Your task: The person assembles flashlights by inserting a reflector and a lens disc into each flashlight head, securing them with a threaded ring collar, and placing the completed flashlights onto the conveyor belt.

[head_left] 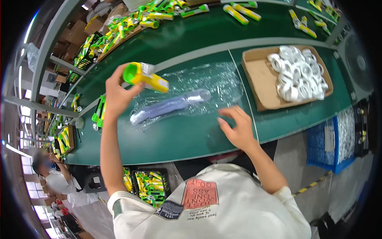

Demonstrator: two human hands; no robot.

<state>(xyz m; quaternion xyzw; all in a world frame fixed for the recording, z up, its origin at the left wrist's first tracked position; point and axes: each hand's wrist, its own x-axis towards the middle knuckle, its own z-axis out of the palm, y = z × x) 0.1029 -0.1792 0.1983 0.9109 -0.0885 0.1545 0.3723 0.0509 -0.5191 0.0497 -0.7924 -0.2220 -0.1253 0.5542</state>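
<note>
My left hand [118, 92] is raised over the left part of the bench, its fingers closed around a yellow and green flashlight [156, 82]. The wide green head of the flashlight faces left, and its hollow inside shows. Over the bench to the right, my right hand [240, 128] has its thumb and fingers apart with nothing between them. Between my hands lies a clear plastic bag [227, 79]. A long stack of clear, bluish round discs [167, 107] rests on or in the bag; I cannot tell which.
A cardboard tray [254, 75] of white rings [302, 73] stands at the right. Green flashlight parts [99, 111] lie left. More flashlights [242, 14] lie along the back. A black crate [150, 185] of flashlights stands below the bench, a blue crate [322, 139] at right. Another person [59, 179] is far left.
</note>
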